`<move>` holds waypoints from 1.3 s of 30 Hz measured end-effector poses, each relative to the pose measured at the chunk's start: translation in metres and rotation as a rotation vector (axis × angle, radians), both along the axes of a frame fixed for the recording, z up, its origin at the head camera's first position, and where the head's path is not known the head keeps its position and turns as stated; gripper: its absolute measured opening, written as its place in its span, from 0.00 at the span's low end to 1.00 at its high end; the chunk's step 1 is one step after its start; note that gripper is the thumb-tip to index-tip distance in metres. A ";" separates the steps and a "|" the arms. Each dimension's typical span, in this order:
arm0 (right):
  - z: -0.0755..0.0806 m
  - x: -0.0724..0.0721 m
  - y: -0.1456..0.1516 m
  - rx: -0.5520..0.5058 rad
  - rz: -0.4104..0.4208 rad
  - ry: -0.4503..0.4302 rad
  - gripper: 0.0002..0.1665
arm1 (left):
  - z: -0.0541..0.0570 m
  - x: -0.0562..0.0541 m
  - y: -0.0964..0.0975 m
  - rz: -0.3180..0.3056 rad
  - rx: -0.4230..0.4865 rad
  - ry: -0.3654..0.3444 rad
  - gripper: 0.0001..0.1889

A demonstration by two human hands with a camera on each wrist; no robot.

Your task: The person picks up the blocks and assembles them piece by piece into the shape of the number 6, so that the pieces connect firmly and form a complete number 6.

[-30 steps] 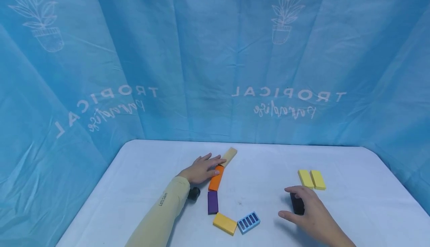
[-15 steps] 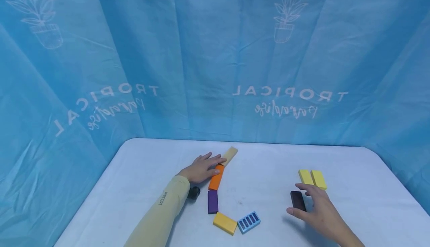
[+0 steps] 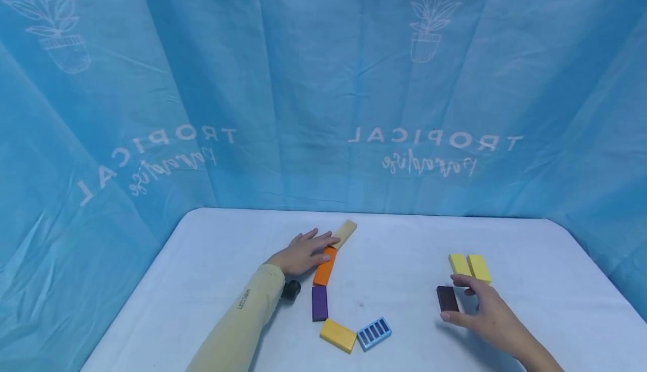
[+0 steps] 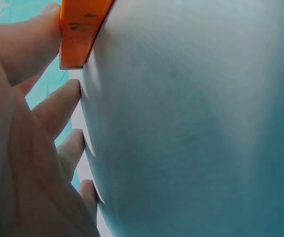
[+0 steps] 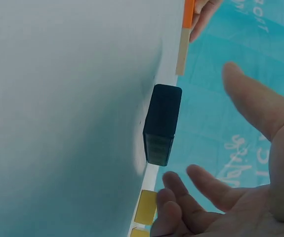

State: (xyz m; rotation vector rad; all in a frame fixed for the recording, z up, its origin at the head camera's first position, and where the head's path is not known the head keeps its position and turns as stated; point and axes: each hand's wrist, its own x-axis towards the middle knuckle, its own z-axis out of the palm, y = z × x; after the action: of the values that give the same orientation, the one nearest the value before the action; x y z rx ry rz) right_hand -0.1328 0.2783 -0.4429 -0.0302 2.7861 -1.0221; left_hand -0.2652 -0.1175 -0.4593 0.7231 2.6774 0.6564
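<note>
My left hand [image 3: 301, 253] lies with fingers spread at the orange block [image 3: 325, 267]. Its thumb touches that block, and a fingertip overlaps the near end of the tan block [image 3: 345, 234]. In the left wrist view the thumb presses the side of the orange block [image 4: 82, 32], and the other fingertips reach down to the white cloth. On the right, a black block [image 3: 447, 299] lies flat. My right hand [image 3: 485, 309] hovers just beside it, thumb and fingers apart. The right wrist view shows a gap between that hand [image 5: 230, 197] and the black block [image 5: 162, 123].
A purple block [image 3: 319, 303], a yellow-orange block [image 3: 338, 335] and a light blue slotted block [image 3: 374, 334] continue the curved row. Two pale yellow blocks [image 3: 479, 268] lie behind the right hand. A small black object [image 3: 291, 291] shows by the left wrist. Blue curtains [image 3: 303, 80] surround the white table [image 3: 394, 248].
My right hand has drawn back to the right from over the black block, which stays where it was. The left hand has stayed in place.
</note>
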 end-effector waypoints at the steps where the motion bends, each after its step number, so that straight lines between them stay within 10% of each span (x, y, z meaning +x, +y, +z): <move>1: 0.000 -0.001 0.001 0.004 -0.002 -0.014 0.59 | 0.000 0.000 0.000 -0.002 -0.001 0.000 0.26; 39: -0.002 -0.008 -0.010 0.168 -0.002 -0.040 0.58 | 0.001 0.000 0.000 -0.002 0.000 -0.006 0.26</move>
State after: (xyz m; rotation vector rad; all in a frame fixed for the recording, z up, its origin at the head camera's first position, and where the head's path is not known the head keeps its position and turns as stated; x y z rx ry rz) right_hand -0.1403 0.2679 -0.4448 0.0154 2.8247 -0.7774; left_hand -0.2647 -0.1175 -0.4582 0.7222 2.6715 0.6573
